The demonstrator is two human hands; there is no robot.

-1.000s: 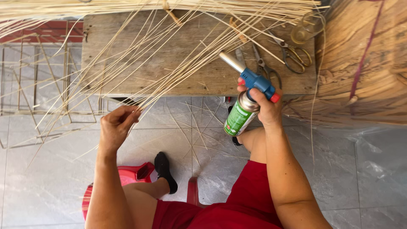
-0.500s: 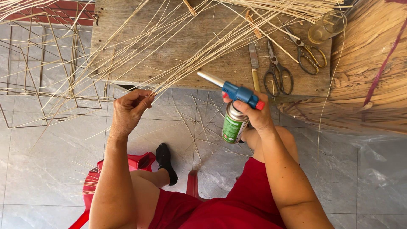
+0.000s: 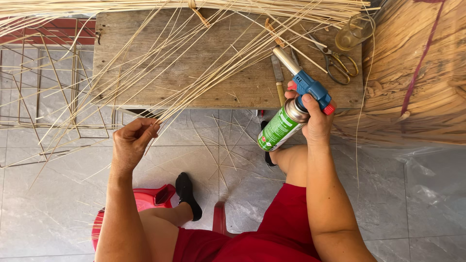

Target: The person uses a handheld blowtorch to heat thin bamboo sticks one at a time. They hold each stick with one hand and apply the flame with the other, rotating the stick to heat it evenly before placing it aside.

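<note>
Head view, looking down on our two hands in front of a weathered wooden bench (image 3: 145, 34), which serves as our landmark. Our left hand (image 3: 132, 143) sits just below the bench's near edge, its fingers curled in and pinched on the ends of thin pale reed strips (image 3: 194, 73); these strips fan up and across the bench top and spill off its left end. Our right hand (image 3: 316, 121) sits below the bench's near right corner, fingers wrapped tightly around a gas torch (image 3: 296, 99). The torch has a green canister, a blue head and a metal nozzle, and the nozzle reaches up over the bench's right part, tilted toward the strips. On the bench top beside the nozzle lie a knife (image 3: 278, 77) and, further right, a pair of scissors (image 3: 337, 62); a glass jar (image 3: 354, 31) stands at the far right corner. Right of the bench we see a large woven bundle (image 3: 417, 73). Left of the bench stands a wire frame (image 3: 43, 97) on the grey tiled floor (image 3: 427, 194). Below the bench, part of a red stool (image 3: 150, 199) shows.
</note>
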